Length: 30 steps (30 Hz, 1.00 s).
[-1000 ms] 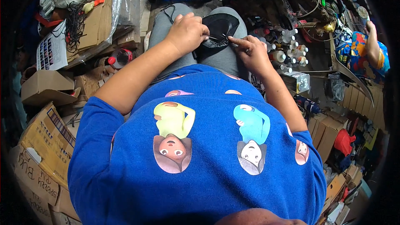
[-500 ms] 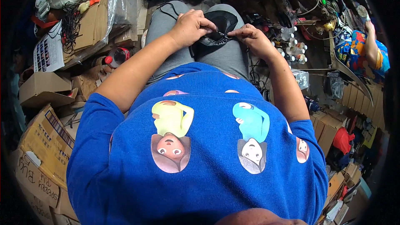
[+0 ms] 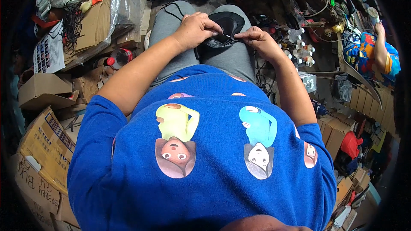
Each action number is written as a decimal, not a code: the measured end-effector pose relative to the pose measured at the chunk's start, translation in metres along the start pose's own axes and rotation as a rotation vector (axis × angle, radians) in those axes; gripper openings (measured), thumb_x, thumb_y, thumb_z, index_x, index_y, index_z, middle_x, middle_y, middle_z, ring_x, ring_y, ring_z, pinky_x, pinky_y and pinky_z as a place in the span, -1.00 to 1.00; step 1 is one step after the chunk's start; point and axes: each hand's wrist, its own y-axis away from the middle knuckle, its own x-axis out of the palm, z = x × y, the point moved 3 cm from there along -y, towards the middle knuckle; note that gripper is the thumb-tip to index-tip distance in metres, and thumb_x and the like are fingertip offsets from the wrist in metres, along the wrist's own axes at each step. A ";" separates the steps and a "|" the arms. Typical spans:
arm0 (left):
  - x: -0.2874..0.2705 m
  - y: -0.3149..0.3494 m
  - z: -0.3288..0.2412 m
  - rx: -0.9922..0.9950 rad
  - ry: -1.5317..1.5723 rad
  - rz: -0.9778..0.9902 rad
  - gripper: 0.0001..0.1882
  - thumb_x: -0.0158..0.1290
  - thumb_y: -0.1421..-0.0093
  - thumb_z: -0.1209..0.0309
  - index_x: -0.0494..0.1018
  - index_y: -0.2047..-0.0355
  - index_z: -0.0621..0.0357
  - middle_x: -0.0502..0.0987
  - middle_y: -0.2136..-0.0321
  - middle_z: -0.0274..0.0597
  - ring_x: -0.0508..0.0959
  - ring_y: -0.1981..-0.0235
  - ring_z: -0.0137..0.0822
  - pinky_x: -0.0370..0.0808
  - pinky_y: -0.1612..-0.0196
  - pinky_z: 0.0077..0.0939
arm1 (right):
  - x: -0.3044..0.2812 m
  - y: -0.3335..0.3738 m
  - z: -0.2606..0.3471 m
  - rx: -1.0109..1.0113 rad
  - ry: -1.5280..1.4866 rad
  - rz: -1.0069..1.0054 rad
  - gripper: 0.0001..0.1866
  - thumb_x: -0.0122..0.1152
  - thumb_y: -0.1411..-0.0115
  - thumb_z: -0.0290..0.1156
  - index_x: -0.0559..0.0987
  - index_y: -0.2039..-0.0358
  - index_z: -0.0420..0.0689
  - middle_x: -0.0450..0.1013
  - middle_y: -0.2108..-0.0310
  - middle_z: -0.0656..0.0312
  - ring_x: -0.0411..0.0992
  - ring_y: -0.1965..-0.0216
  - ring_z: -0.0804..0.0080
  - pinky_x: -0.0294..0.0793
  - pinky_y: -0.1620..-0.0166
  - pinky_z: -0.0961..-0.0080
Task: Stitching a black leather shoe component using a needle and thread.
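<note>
Across my right thigh lies a dark black cloth piece (image 3: 232, 21), partly sheer, with a gathered, puckered edge on the side nearest me. My left hand (image 3: 197, 28) is closed in a pinch at the left of this cloth, its thumb and forefinger meeting by the gathered edge. From the other side, my right hand (image 3: 259, 39) pinches the right end of the same edge. Between the two hands a small dark bit, perhaps cord, shows, too small to make out. A thin black cord (image 3: 173, 10) lies over my left thigh.
Cardboard sheets (image 3: 96, 21) under clear plastic and an open carton (image 3: 46, 90) stand at my left, near a red-capped bottle (image 3: 120, 58). At my right are several clear bottles (image 3: 305, 50). Another person's arm (image 3: 379, 45), in colourful clothing, shows at the far right.
My right hand has shifted slightly, its fingers now tighter together at the cloth's edge. My left hand stays nearly in place.
</note>
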 end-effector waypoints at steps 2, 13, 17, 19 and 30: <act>-0.001 0.000 0.000 -0.011 0.024 0.006 -0.84 0.18 0.06 0.40 0.61 0.41 -0.10 0.39 0.63 -0.29 0.41 0.44 -0.33 0.34 0.34 -0.47 | 0.000 0.000 0.001 0.001 0.012 0.008 -0.57 0.03 0.02 -0.71 0.60 0.15 -0.05 0.31 0.40 0.35 0.26 0.25 0.53 0.24 0.05 0.67; 0.009 -0.007 0.004 -0.038 0.026 0.077 -0.84 0.17 0.05 0.39 0.60 0.39 -0.09 0.47 0.54 -0.30 0.46 0.37 -0.32 0.39 0.26 -0.48 | -0.002 -0.003 -0.005 0.001 -0.038 0.040 -0.53 0.01 0.04 -0.73 0.60 0.13 -0.04 0.29 0.41 0.37 0.27 0.27 0.57 0.25 0.09 0.71; 0.012 -0.022 0.004 -0.007 0.098 0.187 -0.86 0.17 0.05 0.38 0.60 0.41 -0.08 0.47 0.51 -0.32 0.47 0.35 -0.32 0.39 0.25 -0.48 | -0.002 -0.006 0.001 -0.002 -0.055 0.061 -0.59 0.10 0.01 -0.63 0.61 0.15 0.07 0.28 0.46 0.33 0.27 0.33 0.53 0.29 0.18 0.64; 0.007 -0.022 -0.003 0.092 -0.038 0.147 -0.85 0.17 0.05 0.39 0.60 0.40 -0.06 0.47 0.52 -0.31 0.47 0.34 -0.30 0.39 0.24 -0.47 | -0.002 -0.005 0.007 -0.013 -0.019 0.052 -0.59 0.10 0.00 -0.63 0.61 0.15 0.07 0.27 0.46 0.33 0.27 0.35 0.55 0.30 0.21 0.65; 0.026 -0.010 0.004 -0.418 0.369 0.201 -0.87 0.15 0.00 0.54 0.53 0.38 0.20 0.55 0.43 -0.30 0.50 0.37 -0.52 0.42 0.28 -0.62 | 0.017 0.001 0.004 0.132 -0.344 -0.128 -0.72 0.25 -0.05 -0.52 0.59 0.17 -0.15 0.49 0.41 0.39 0.35 0.37 0.72 0.36 0.26 0.73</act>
